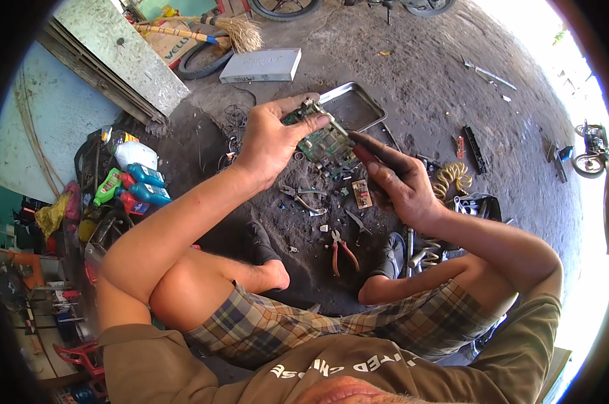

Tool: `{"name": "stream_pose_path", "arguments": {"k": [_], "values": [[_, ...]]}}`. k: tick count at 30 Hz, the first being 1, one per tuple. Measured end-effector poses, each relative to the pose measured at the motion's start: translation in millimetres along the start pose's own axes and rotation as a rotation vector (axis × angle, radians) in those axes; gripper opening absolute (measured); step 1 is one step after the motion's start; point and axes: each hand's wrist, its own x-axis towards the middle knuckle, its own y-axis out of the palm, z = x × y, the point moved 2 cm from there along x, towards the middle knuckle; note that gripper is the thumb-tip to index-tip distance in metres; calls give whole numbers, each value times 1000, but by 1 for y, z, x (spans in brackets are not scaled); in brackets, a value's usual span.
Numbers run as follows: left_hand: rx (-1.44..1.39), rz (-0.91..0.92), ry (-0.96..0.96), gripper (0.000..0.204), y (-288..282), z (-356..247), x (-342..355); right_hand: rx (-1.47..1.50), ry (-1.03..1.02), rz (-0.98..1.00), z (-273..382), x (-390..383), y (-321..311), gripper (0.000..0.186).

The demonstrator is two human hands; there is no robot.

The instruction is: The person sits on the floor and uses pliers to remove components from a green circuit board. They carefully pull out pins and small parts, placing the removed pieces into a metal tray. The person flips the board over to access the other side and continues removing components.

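My left hand [271, 135] grips a green circuit board [321, 143] by its upper left edge, with the thumb pressed on top near a pale connector strip. The board is held tilted above the ground. My right hand [402, 178] is closed round a red-handled tool [364, 153]. Its dark end touches or nearly touches the board's right edge; fingers hide the rest, so its kind is unclear. Below the board, pliers [301, 195] and red-handled cutting pliers [339, 252] lie on the dirt. A small brown circuit board [362, 194] rests near my right hand.
Beyond the board lies a metal tray [375, 111], with a white box [261, 65] behind it. Several bottles [146, 182] stand at the left by a metal door. Near my right foot are a coiled yellow hose [452, 178] and a container of metal tools [476, 205].
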Motion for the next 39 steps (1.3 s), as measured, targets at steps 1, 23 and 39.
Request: {"name": "stream_pose_path", "arguments": {"k": [1, 23, 39], "values": [[-2, -10, 13, 40, 0, 0, -1, -17, -5, 5, 1, 0, 0, 50], [65, 2, 34, 40, 0, 0, -4, -16, 13, 10, 2, 0, 0, 49], [272, 54, 130, 33, 7, -3, -10, -604, -362, -44, -2, 4, -2, 54]]}}
